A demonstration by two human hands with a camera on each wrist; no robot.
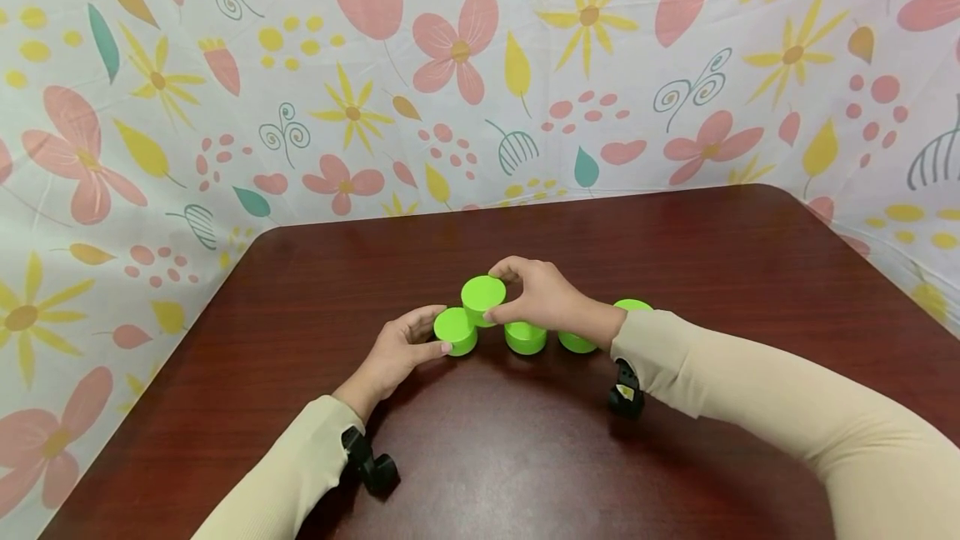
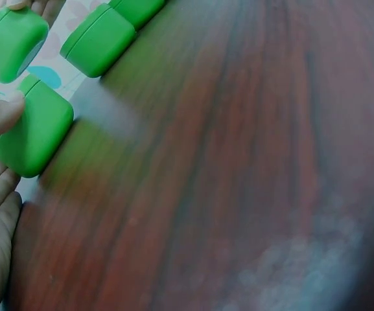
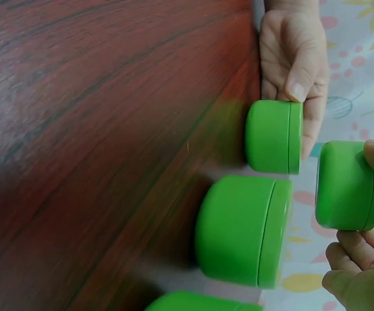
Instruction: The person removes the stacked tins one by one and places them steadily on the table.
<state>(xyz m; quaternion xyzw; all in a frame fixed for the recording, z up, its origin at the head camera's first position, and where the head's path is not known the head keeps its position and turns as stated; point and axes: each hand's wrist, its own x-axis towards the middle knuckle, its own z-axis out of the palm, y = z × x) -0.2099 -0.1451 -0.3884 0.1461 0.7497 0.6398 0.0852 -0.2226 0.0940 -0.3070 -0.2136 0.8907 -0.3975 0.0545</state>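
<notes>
My right hand (image 1: 546, 297) pinches a round, bright green lidded jar (image 1: 483, 297) between thumb and fingers. In the right wrist view this jar (image 3: 346, 186) hangs off the tabletop, its lid seam showing. Below and to the left, my left hand (image 1: 397, 350) holds a second green jar (image 1: 455, 332) that stands on the table, thumb at the near side and fingers behind. A third green jar (image 1: 526, 338) stands just right of the two, under my right hand. Further right, one more jar (image 1: 577, 342) is partly covered by my right wrist.
Behind the right forearm, the top of another green jar (image 1: 633, 305) shows. The dark reddish-brown table (image 1: 480, 457) has rounded far corners, and a flower-patterned cloth (image 1: 450, 65) hangs behind it. A black camera strap (image 1: 626, 390) sits at the right wrist, another device (image 1: 371, 465) at the left.
</notes>
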